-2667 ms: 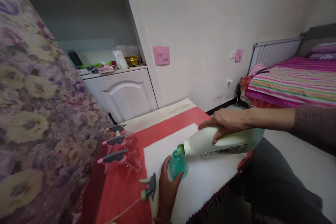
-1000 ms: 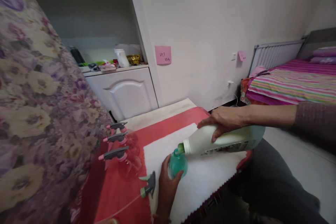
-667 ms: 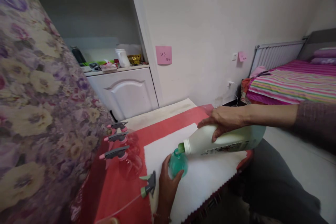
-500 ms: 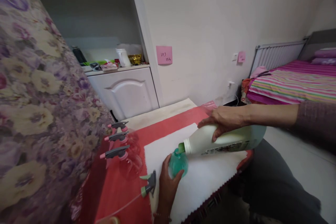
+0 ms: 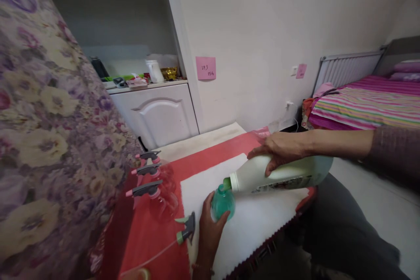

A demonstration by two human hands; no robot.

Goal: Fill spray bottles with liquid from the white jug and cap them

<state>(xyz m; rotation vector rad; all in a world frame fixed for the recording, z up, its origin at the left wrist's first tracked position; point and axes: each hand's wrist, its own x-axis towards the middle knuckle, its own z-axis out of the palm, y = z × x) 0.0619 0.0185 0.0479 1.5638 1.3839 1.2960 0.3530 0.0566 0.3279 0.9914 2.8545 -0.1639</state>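
Note:
My left hand (image 5: 211, 223) is wrapped around a small green see-through spray bottle (image 5: 223, 202), its top uncapped, over a white cloth (image 5: 252, 223). My right hand (image 5: 278, 148) grips a large pale jug (image 5: 252, 173) from above, tipped on its side. The jug's green spout (image 5: 227, 183) meets the mouth of the small bottle; I cannot make out any liquid stream. To the left of my left hand lies a loose trigger sprayer (image 5: 186, 229) in grey and green, with a thin tube trailing toward the front.
Several clear spray bottles (image 5: 164, 203) with grey and pink triggers stand on the red table cover (image 5: 147, 236) at left. A floral curtain (image 5: 42, 140) hangs beside them. Behind are a white cabinet (image 5: 160, 113) and the wall; a bed (image 5: 370, 100) stands at far right.
Both hands, the jug and the small bottle stay almost where they were. The view has shifted very slightly.

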